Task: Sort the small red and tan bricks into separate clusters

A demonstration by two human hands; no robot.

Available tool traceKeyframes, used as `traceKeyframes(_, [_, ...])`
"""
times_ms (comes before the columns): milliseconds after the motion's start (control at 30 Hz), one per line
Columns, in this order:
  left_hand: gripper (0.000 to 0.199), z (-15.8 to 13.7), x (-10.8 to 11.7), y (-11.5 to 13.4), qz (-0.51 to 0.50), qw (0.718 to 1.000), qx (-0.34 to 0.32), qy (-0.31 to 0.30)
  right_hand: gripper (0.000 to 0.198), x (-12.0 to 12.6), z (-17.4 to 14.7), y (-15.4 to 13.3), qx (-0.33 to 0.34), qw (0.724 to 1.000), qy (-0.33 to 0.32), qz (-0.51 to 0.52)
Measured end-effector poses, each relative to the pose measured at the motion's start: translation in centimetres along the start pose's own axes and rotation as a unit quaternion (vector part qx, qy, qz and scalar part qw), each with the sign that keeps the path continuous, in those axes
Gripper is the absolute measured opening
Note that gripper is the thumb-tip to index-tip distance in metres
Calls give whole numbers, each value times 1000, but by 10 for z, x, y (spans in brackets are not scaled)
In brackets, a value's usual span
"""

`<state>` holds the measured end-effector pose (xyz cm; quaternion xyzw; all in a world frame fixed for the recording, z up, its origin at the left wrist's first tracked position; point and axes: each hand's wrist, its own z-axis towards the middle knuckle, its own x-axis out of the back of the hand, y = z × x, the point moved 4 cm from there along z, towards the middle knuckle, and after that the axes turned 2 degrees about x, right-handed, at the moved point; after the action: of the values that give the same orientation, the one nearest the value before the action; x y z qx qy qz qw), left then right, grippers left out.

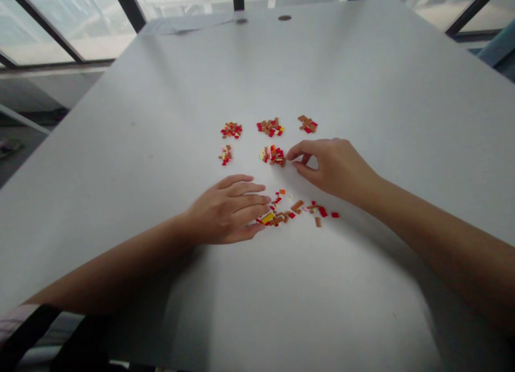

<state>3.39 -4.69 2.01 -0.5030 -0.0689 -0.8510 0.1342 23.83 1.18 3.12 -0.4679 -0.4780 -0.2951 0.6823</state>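
Note:
My left hand (231,211) lies palm down with its fingers apart. Its fingertips reach the left side of a loose scatter of small toy building bricks (277,217) in red, brown, yellow and orange. At the right edge of a mixed pile of bricks (273,155) is my right hand (328,163), index finger and thumb curved toward each other with a small gap. No brick shows between them. A yellow brick (267,218) sits by my left fingertips. Several brown and red bricks spread to the right, below my right hand.
Behind stand a pile of small red and orange bricks (232,129), a brown and red pile (271,127) and a smaller brown pile (308,124). A small pink and red pile (226,155) is at the left. All are on a white table (120,200) by windows.

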Motion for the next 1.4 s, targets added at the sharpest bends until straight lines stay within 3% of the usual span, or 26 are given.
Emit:
traceKeyframes(133, [18,0,1,1,-1,1000,-1,3,11,3,-3,-4,23,998,-36,48])
traceKeyframes(300, [20,-1,2,1,13,1000,2,13,6,2,-12,-20,62,982,-171,55])
traceKeyframes(433, [18,-1,3,1,21,1000,11,17,9,-3,-19,-28,69,969,-225,70])
traceKeyframes(700, [17,-1,2,1,21,1000,4,19,11,-2,-17,-23,85,974,-204,48])
traceKeyframes(967, [17,0,1,0,21,1000,8,12,14,-3,-19,-32,146,966,-210,35])
traceKeyframes(1167, [17,0,2,0,21,1000,0,19,16,1,-21,-37,99,971,-208,63])
traceKeyframes(1400, [16,3,2,0,28,999,2,21,19,-5,-23,-46,153,963,-216,56])
